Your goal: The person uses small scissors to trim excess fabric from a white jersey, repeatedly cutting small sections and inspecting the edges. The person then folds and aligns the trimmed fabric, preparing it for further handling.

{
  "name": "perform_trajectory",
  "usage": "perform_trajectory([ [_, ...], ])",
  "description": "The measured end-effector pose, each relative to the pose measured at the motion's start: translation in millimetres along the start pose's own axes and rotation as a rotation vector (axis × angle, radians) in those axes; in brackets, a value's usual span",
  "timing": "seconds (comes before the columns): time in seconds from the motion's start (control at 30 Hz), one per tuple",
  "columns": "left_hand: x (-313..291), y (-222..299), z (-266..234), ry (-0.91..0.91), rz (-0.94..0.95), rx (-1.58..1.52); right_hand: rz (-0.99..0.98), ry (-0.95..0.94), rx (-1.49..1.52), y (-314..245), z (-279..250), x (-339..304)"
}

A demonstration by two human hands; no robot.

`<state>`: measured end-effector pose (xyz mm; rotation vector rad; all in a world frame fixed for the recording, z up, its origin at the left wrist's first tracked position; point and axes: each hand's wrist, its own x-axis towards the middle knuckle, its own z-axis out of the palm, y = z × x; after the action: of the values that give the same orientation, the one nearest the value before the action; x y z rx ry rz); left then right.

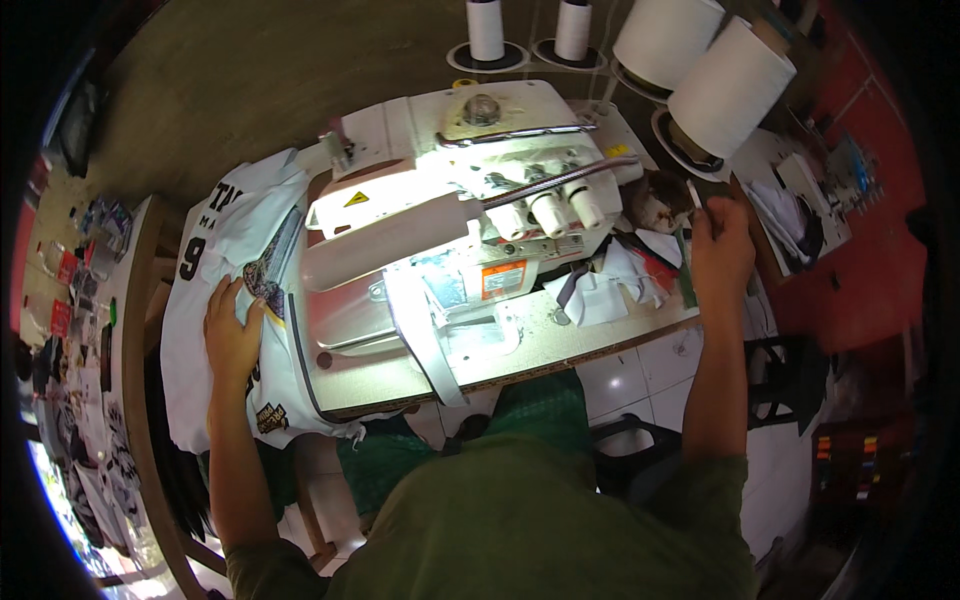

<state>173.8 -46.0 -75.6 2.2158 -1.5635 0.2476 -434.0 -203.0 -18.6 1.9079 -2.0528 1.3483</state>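
Note:
At the left end of the sewing table lies a white jersey (185, 370) with black lettering and a patterned panel. My left hand (232, 325) rests on it, fingers stretched and spread over the cloth. My right hand (722, 250) is raised at the table's right end, its fingers pinching a thin white stick that looks like a cigarette (694, 194). Just left of those fingers sits a brownish round bowl (657, 203). Between my hands stands a white sewing machine (400, 225) under a bright light. A white strip (425, 340) hangs from it over the table's front edge.
Fabric scraps (600, 292) lie beside the machine on the right. Large white thread cones (730, 90) and smaller spools (486, 30) stand behind it. A cluttered side table (140, 330) runs along the left. Black chairs (785, 375) stand at the right.

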Motion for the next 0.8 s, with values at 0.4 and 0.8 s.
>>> perform_trajectory([
  [0.4, -7.4, -0.2, -3.2, 0.04, -0.052, -0.031, -0.214, -0.362, 1.107, -117.2, -71.0, -99.6],
  [0.8, -7.3, -2.3, -1.5, 0.087, -0.045, -0.106, -0.531, -1.413, 1.674, -216.2, -93.1, -109.1],
])
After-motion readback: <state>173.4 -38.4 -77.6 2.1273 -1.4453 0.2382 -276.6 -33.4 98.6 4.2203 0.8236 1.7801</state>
